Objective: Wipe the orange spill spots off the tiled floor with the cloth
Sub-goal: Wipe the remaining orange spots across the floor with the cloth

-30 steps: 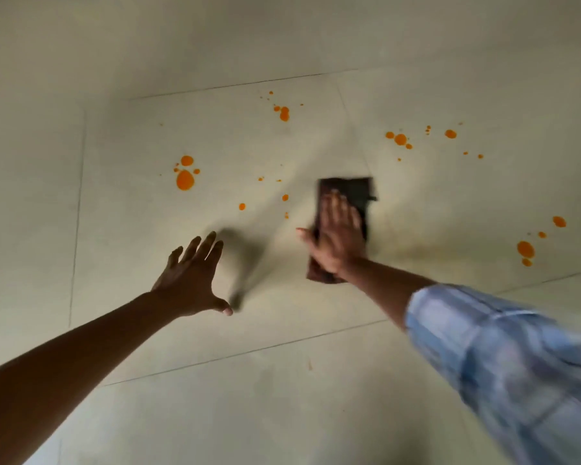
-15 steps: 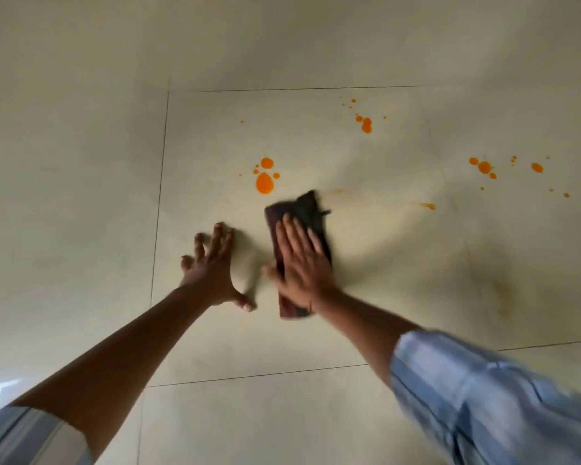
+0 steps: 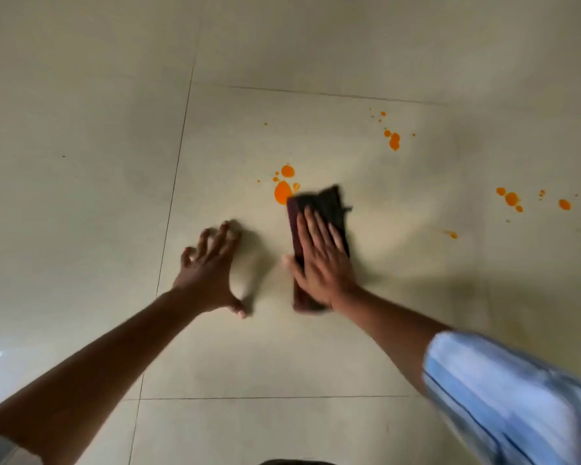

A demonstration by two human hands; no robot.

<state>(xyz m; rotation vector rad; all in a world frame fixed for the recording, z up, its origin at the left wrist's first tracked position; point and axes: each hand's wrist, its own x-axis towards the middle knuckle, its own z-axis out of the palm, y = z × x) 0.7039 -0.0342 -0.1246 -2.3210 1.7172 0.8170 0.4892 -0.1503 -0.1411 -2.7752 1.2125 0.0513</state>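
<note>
Far left, floor (image 3: 81,196) is bare pale tile w/ thin grout lines, no orange on it. Left hand (image 3: 212,270) is planted on the tile as a brace: fingers (image 3: 223,234) spread wide, thumb out to the side, gripping nothing. Best kept there w/ weight on it so the right arm is free to push. Just right of it, well up the same tile, sits the biggest orange spot (image 3: 281,193) w/ a smaller blob and a few specks above it. The cloth (image 3: 329,204), dark and folded long, has its far left corner touching that spot's right edge. Right hand (image 3: 322,263) lies flat on the cloth, palm down, fingers straight and close together; it pins the cloth by pressure, not by a curled grip. Thumb sticks off the left edge. Step in hand, as I read it: slide fwd and a bit left so the pad's full width covers the spot and its blobs, not only the corner. Press through the palm, one firm pass, then draw back toward the body so liquid collects in the cloth instead of smearing outward. If a streak is left, flip to a clean face. Further right: a cluster of spots (image 3: 394,140) near the tile's far edge, a faint smear (image 3: 451,234), and a row of drops (image 3: 512,198) on the next tile over. Those are still to do, so approx. half the job remains.
</note>
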